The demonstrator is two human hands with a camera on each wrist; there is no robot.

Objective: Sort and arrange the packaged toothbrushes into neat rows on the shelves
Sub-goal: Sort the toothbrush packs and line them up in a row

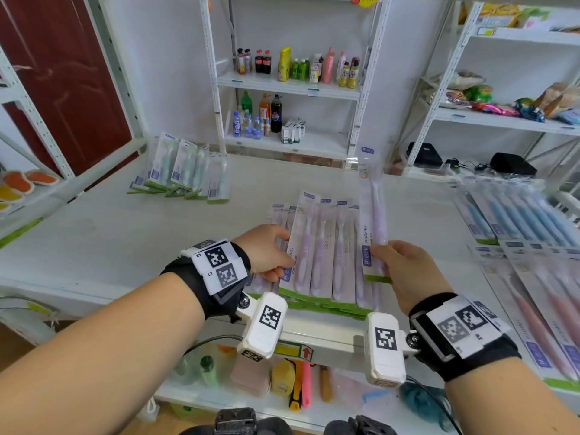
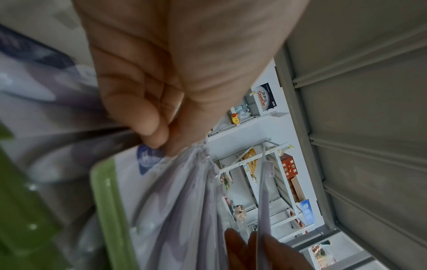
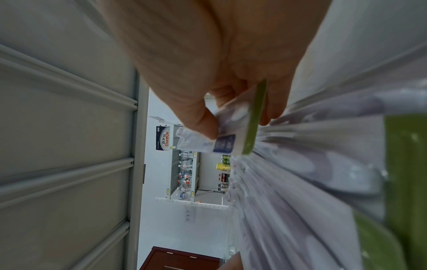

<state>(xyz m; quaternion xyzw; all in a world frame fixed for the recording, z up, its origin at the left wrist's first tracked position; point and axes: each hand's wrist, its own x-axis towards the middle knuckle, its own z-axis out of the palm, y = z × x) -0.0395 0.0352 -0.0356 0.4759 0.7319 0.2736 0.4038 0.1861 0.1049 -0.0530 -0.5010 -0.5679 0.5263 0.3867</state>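
Observation:
A fanned row of purple packaged toothbrushes lies at the front middle of the white shelf. My left hand pinches the leftmost pack of that row by its edge, thumb and fingers on it. My right hand pinches a single purple toothbrush pack near its green bottom strip and holds it upright above the row's right end. Green-brush packs lean in a bunch at the back left. Blue packs and pink packs lie in rows on the right.
Behind the shelf stand racks with drink bottles and snack bags. A dark red door is at the far left. Orange and yellow sponges lie on the left rack. A lower shelf holds assorted goods.

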